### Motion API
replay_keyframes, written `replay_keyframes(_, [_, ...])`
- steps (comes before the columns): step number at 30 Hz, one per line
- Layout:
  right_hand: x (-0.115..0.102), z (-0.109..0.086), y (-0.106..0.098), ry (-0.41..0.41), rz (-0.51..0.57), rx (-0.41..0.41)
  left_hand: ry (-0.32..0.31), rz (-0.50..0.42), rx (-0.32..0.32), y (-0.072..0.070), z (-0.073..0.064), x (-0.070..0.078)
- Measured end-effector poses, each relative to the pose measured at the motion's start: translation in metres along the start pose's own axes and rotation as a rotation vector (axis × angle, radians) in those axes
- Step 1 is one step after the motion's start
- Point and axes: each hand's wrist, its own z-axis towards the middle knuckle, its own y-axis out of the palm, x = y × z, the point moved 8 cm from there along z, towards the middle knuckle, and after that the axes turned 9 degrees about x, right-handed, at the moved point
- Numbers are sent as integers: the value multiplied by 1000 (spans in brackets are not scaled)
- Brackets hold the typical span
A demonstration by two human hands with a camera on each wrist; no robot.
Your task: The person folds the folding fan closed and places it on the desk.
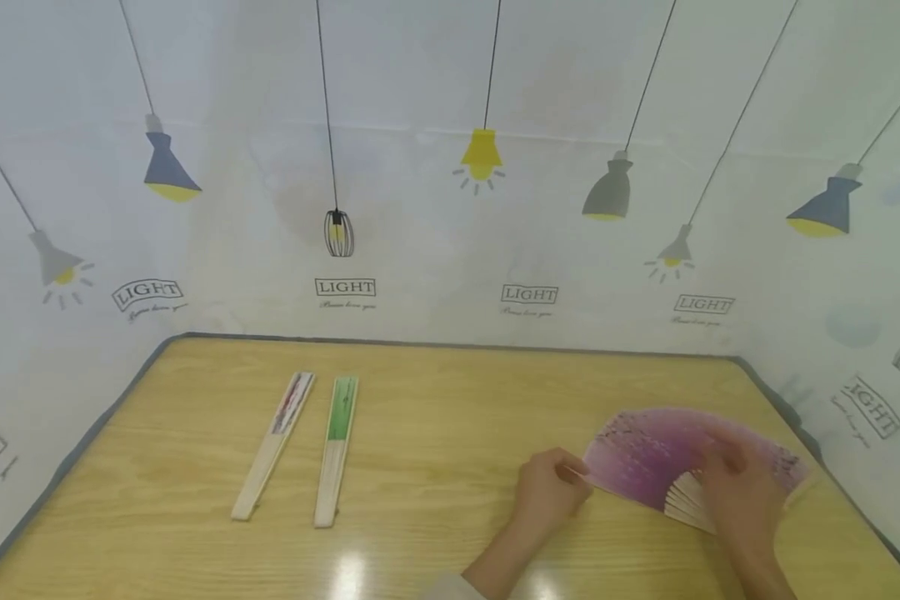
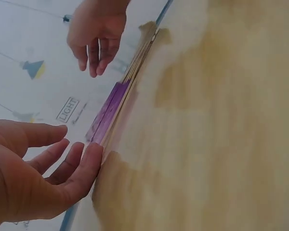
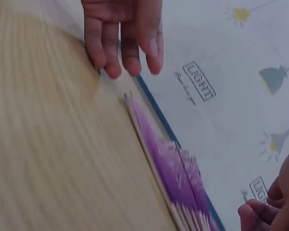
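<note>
A purple folding fan (image 1: 630,450) with a blossom print lies spread on the wooden table at the right, its pale ribs toward the near side. At its left edge is my left hand (image 1: 551,492), fingers loosely bent; in the left wrist view the fingertips (image 2: 92,153) are right at the fan's edge. My right hand (image 1: 746,492) is over the ribs and hides part of the fan in the head view. Seen from the left wrist, the right hand (image 2: 98,41) hangs above the fan with relaxed fingers and nothing in them.
Two folded fans lie side by side on the table's left half, one with a white and dark red print (image 1: 292,404), the other green (image 1: 342,408). A white sheet (image 1: 420,275) printed with lamps surrounds the table (image 1: 450,433) at the back and sides.
</note>
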Motion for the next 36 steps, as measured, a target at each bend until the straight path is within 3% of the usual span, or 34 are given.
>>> replay_keyframes(4, [30,2,-12,100,-130,11,-18,-2,-17,8,-7,-1])
replay_keyframes(9, [67,6,-30,231,-182,38,-55,-23,-15,7,-11,-2])
replay_keyframes(15, [83,8,-51,245,-189,180,-69,-42,-30,3,-12,-1])
replay_keyframes(19, [95,5,-57,341,-178,200,-78,-47,-39,1,-11,-3])
replay_keyframes(24, [109,1,-57,477,-111,183,-85,-39,-48,-1,-10,-4])
replay_keyframes(29, [107,8,-54,407,-103,144,-69,-45,-42,-5,-7,-2])
replay_keyframes(32, [106,12,-50,384,-140,68,-59,-48,-49,-5,-6,-1])
replay_keyframes(36, [114,11,-46,480,-201,-65,-59,-34,-56,-4,-6,-2])
